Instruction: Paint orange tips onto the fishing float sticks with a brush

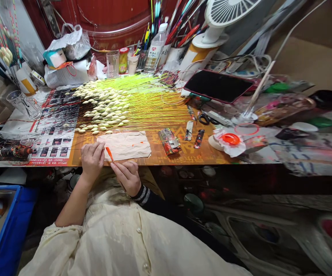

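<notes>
My right hand [128, 177] is closed round a slim paintbrush [109, 154] whose orange tip points up and to the left. Just left of it, my left hand [92, 160] has its fingers pressed together at the edge of the cloth; whatever they pinch is too thin to make out. Under the brush tip lies a pale folded cloth [128, 145] with small orange marks. Beyond the cloth, many cream-bodied fishing floats [105, 103] with thin yellow-green stems lie in rows. A paint dish [230, 139] with bright orange in it sits on white tissue at the right.
A small crumpled packet [169, 141], black-handled scissors [207, 118] and a tablet [218, 86] lie right of the floats. Along the back stand a water bottle [156, 48], jars and a white fan [229, 13]. A blue crate [9, 226] is at lower left.
</notes>
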{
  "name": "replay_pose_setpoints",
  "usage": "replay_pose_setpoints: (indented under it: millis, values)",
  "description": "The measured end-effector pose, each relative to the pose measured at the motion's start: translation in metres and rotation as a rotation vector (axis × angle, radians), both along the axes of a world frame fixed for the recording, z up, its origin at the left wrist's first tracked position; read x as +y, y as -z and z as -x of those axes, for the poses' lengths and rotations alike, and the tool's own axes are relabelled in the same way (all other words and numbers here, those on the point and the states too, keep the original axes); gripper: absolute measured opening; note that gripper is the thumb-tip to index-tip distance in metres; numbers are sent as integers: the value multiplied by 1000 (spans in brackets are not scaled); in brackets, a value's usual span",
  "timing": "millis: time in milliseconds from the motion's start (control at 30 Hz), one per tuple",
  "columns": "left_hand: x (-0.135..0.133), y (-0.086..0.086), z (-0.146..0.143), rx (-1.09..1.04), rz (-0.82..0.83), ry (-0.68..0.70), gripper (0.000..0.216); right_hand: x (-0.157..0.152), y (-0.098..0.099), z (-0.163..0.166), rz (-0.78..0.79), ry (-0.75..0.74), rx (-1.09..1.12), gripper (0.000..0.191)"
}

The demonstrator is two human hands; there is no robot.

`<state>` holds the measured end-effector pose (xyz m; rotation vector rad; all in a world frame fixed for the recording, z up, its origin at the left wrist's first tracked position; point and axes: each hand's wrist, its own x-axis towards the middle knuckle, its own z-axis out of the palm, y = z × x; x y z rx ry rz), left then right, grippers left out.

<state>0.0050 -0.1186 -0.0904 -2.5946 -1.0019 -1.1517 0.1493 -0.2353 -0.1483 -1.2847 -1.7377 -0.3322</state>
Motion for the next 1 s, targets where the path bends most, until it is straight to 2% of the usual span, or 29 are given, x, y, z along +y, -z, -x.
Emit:
replay_pose_setpoints:
  millis: [733, 867, 1000]
  values:
    - [0, -4, 8, -5, 18, 26, 30, 1, 7, -8, -134, -68, 50, 57]
    - [-1, -9, 5, -17, -3, 50, 28, 2, 9, -10, -157, -71, 59, 60]
    - [-8, -22, -2, -4, -14, 58, 27, 1, 9, -12, -176, -83, 43, 62]
